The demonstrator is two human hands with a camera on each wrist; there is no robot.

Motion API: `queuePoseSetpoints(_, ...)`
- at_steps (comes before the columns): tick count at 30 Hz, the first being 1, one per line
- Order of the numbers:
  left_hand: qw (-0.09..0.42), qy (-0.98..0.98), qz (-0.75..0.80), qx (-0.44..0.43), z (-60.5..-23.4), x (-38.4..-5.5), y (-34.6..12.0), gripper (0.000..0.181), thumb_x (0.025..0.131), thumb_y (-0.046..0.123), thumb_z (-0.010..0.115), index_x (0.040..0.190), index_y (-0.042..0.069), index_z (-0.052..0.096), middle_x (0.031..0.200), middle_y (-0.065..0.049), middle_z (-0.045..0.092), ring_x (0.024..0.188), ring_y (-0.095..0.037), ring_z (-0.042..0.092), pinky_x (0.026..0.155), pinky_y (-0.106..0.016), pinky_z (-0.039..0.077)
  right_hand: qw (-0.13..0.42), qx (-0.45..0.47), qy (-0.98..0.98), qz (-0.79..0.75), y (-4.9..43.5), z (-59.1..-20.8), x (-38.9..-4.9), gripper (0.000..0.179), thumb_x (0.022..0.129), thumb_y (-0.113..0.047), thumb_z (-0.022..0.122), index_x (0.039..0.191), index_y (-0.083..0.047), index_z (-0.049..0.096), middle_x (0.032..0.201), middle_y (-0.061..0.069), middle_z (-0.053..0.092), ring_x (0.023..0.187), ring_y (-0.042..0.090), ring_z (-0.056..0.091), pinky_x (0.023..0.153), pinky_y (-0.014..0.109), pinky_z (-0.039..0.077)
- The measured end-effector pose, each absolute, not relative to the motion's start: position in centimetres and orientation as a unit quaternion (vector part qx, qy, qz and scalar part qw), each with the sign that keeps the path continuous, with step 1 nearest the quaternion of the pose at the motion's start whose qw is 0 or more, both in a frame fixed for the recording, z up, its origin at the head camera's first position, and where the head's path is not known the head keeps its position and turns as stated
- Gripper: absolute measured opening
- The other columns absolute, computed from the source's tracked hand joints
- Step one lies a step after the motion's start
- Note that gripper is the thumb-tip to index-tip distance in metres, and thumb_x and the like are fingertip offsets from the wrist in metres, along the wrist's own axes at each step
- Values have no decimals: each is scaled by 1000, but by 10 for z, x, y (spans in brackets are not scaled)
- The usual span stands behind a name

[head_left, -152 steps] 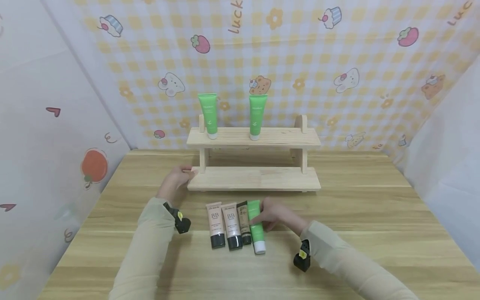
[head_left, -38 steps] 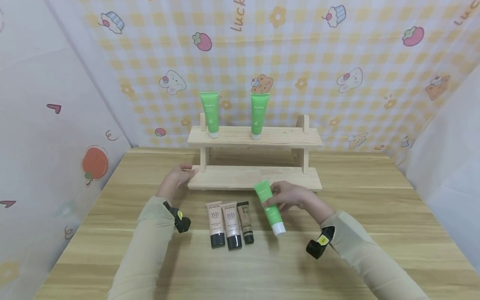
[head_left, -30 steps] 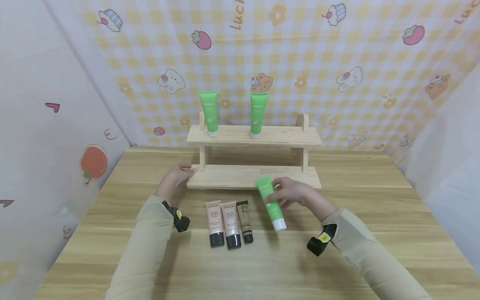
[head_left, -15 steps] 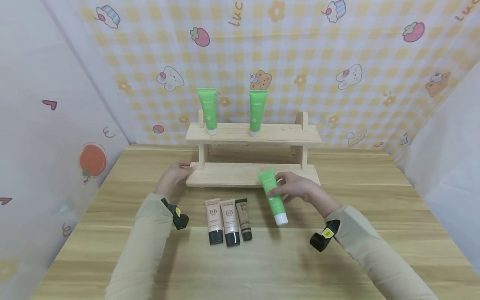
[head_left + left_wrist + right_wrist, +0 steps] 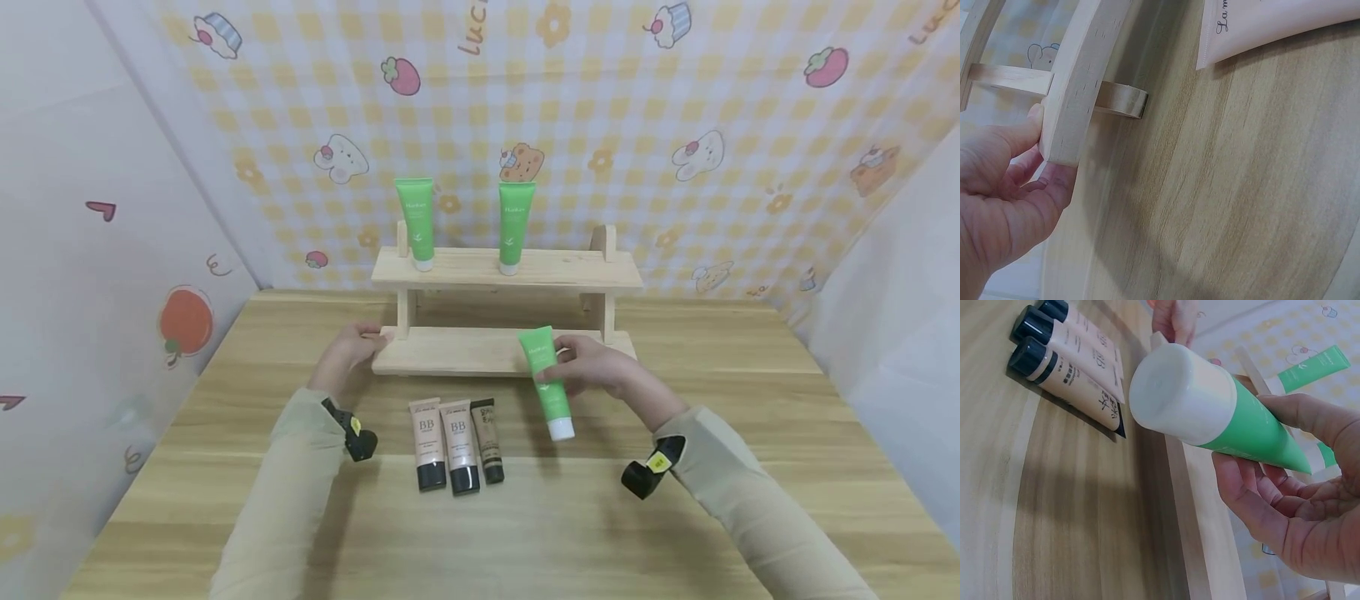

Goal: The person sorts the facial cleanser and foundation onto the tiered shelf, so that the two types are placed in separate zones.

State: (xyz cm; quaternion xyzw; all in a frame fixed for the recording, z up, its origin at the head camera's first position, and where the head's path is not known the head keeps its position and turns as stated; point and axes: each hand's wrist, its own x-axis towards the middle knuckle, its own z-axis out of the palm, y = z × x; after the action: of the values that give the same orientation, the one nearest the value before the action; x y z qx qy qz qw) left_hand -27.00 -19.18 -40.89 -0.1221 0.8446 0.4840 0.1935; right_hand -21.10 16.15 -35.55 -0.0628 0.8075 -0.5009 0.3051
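One green tube (image 5: 555,402) in right fingers (image 5: 1241,497), wooden rack (image 5: 465,350) by its end in left fingers (image 5: 1057,187).

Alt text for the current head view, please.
A right hand holds a green tube by a two-tier wooden rack gripped by the left hand. Two green tubes stand on its upper shelf; three other tubes lie on the table.

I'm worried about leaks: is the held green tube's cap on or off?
On: in the right wrist view, the white cap covers the end of the tube.
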Motion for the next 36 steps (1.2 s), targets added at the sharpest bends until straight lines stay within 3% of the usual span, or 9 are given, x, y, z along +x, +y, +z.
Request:
queuePoseSetpoints(7, 193, 847, 480, -121, -408, -268, -191, 55, 95, 26, 47, 139, -2, 30, 139, -27, 36, 128, -36, 37, 109, -42, 31, 303, -58, 805, -507, 162, -352, -212, 59, 81, -15, 65, 129, 4, 36, 112, 19, 52, 92, 22, 59, 80, 41, 54)
queuePoseSetpoints(14, 195, 848, 480, -109, -431, -285, -203, 62, 87, 37, 59, 135, 3, 40, 133, -25, 45, 121, -33, 46, 102, -39, 39, 293, -78, 814, -495, 164, -343, -214, 60, 83, -15, 63, 130, 7, 34, 114, 22, 53, 93, 22, 59, 79, 40, 54)
queuePoseSetpoints(19, 200, 846, 478, -125, -414, -273, -194, 56, 93, 29, 50, 139, 0, 32, 140, -26, 36, 130, -36, 35, 110, -42, 29, 289, -80, 816, -494, 165, -338, -216, 57, 83, -14, 63, 128, 7, 34, 112, 20, 54, 89, 19, 59, 76, 37, 55)
queuePoseSetpoints(36, 206, 847, 476, -117, -403, -266, -194, 57, 95, 29, 47, 141, 1, 28, 142, -26, 32, 131, -37, 32, 111, -44, 26, 276, -80, 820, -495, 169, -336, -220, 58, 84, -15, 63, 129, 6, 33, 111, 20, 53, 91, 21, 59, 78, 39, 55)
